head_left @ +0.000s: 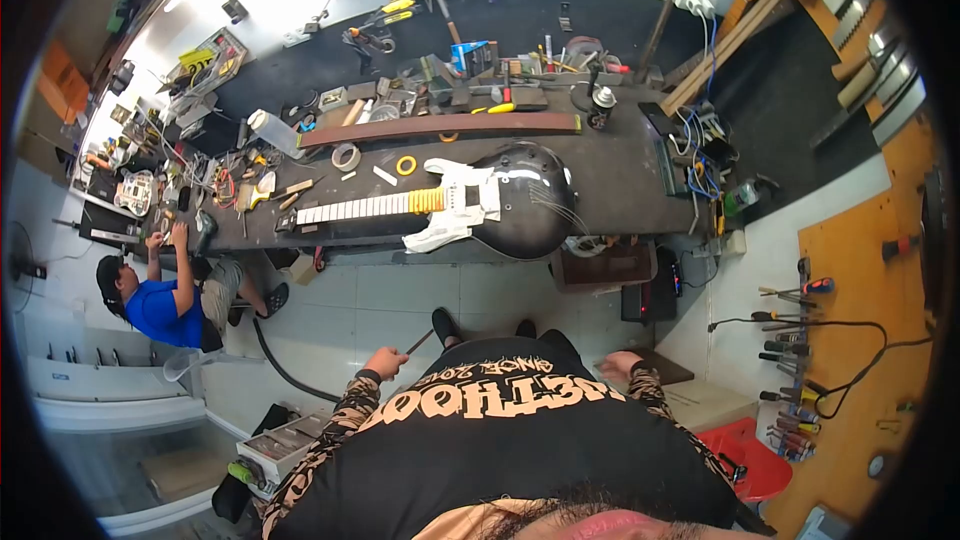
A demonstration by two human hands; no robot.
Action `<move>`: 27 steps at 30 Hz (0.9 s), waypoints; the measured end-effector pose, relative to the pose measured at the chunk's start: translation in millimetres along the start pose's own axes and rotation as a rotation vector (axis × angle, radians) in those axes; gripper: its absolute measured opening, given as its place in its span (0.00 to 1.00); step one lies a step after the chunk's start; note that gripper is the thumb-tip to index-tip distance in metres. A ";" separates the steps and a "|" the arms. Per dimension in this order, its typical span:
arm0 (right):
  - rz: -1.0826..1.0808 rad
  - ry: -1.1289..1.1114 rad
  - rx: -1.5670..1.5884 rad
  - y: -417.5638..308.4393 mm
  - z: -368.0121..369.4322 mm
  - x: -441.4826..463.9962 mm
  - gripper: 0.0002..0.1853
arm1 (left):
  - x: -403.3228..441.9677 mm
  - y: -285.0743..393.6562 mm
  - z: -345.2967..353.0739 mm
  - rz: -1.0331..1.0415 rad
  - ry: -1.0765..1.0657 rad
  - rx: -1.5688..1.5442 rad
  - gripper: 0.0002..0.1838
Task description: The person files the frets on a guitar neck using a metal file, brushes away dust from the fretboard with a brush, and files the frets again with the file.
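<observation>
My left hand is closed around a thin, dark rod-like tool, held low in front of my body. Its exact kind is too small to make out. On my other side, my right hand hangs loosely open by my hip and holds nothing I can see. Ahead of both hands, apart from them, a dark electric guitar lies flat on the workbench. White paper or tape covers parts of its body, yellow tape crosses the upper frets, and loose strings trail over the body.
A long brown board, tape rolls, a spray can and many tools crowd the bench. A co-worker in a blue shirt sits at its left end. A red stool stands at right; a black hose lies on the floor.
</observation>
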State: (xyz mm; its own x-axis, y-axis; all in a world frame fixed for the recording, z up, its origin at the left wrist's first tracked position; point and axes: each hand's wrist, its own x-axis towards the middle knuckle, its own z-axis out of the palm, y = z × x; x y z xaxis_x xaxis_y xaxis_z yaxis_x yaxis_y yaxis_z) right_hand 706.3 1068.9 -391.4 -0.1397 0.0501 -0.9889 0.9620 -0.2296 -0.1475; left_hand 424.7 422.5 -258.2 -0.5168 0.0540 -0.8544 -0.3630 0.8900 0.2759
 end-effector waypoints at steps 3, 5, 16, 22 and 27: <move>-0.099 0.021 -0.079 -19.7 21.7 44.0 0.22 | -3.3 -43.2 3.5 -0.078 0.010 0.026 0.24; -0.291 0.073 -0.191 -45.5 24.2 54.8 0.22 | -12.0 -53.6 -2.2 -0.107 0.023 0.100 0.24; -0.449 0.141 -0.181 -123.3 33.0 34.8 0.20 | 6.3 -44.6 -11.3 -0.013 0.103 -0.147 0.22; -0.646 -0.035 -1.003 -101.2 40.3 60.1 0.12 | -2.5 -26.7 -2.1 0.090 0.170 -0.271 0.21; -0.531 -0.011 -1.003 -146.7 90.6 60.7 0.14 | 5.4 -63.9 -1.7 0.062 0.203 -0.332 0.21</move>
State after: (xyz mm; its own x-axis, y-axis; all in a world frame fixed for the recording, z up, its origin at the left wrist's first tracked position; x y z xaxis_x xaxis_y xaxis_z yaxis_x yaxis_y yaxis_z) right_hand 535.5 1017.6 -431.2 -0.5838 -0.1004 -0.8057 0.5335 0.7005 -0.4739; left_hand 443.8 365.1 -279.6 -0.6762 -0.0174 -0.7365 -0.5402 0.6915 0.4796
